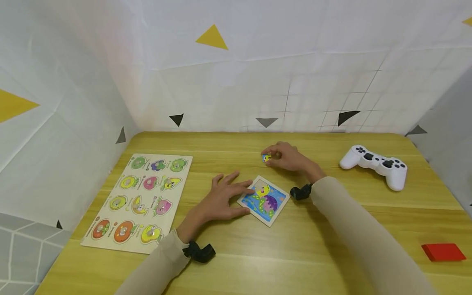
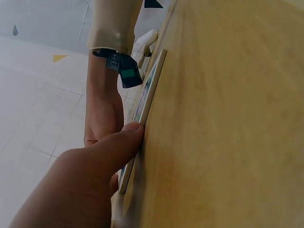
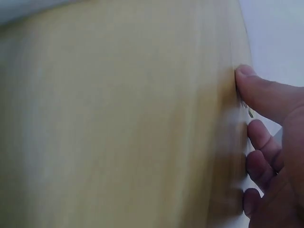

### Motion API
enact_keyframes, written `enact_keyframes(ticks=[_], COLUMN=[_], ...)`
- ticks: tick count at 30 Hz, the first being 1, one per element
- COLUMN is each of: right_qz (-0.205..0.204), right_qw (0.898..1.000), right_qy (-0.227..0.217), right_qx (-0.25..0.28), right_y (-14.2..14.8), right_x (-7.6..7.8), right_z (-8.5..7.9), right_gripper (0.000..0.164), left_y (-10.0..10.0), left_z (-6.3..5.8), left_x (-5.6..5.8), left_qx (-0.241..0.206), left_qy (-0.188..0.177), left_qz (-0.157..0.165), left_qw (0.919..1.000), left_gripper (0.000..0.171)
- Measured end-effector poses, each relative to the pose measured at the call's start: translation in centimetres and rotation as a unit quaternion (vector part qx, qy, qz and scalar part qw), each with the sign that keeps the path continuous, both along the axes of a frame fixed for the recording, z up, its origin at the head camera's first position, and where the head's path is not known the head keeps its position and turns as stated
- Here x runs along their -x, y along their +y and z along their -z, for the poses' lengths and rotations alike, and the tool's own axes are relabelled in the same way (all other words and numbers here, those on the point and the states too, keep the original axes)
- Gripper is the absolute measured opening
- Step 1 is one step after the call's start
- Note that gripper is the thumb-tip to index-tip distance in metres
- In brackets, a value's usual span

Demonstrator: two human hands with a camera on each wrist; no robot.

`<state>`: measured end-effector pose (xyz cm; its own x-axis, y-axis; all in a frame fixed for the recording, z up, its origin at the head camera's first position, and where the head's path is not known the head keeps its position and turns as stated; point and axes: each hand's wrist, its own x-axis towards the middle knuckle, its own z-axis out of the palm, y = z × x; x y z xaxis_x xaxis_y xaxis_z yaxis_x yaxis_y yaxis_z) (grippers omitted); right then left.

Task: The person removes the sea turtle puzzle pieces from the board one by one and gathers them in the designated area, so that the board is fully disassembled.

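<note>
A small square jigsaw puzzle in a pale wooden frame shows a yellow and green turtle-like animal with a purple shell on blue. Bare wood shows near its far corner. My left hand holds the frame at its left corner, thumb against the near edge and a fingertip on the other side. In the left wrist view the thumb presses the frame's edge. Beyond the puzzle, my right hand pinches a small blue and yellow puzzle piece between thumb and fingers, low over the table.
To the left lies a wooden fruit peg board. A white game controller rests at the back right. Near the right edge is a red block. A white patterned sheet hangs behind the wooden table.
</note>
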<state>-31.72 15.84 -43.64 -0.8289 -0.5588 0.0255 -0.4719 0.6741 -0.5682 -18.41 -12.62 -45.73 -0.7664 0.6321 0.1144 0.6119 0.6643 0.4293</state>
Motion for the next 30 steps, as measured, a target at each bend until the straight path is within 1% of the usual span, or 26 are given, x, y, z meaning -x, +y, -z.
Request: enact_keyframes(ticks=[9,14,18,21,26,30], right_qz=[0.03,0.05,0.07,0.078,0.079,0.077], right_qw=[0.999,0.998,0.997,0.996,0.996,0.997], right_qy=[0.016,0.026,0.021,0.007,-0.015,-0.016], right_qx=[-0.025,-0.036,-0.036,-0.032,-0.029,-0.026], right_y=[-2.2,-3.4,-4.0,-4.2,-4.4,-4.4], right_x=[1.2,2.1,3.0,3.4,3.7,3.8], right_z=[0.2,0.2,0.4,0.3,-0.1,-0.1], right_gripper=[0.042,0.041,0.041,0.042,0.043,0.043], left_y=[-0.3,-0.3,-0.2,-0.1,-0.1,-0.1], left_z=[0.0,-0.1,0.0,0.1,0.1,0.0], left_x=[-0.1,-0.1,0.0,0.1,0.0,0.0], left_qx=[0.002,0.002,0.001,0.0,-0.002,-0.002], left_qy=[0.003,0.009,0.01,0.012,0.011,0.01], left_qz=[0.0,0.006,0.008,0.009,0.012,0.011], left_qw=[1.0,0.9999,0.9999,0.9999,0.9999,0.9999], left_gripper=[0.052,0.053,0.053,0.054,0.053,0.053])
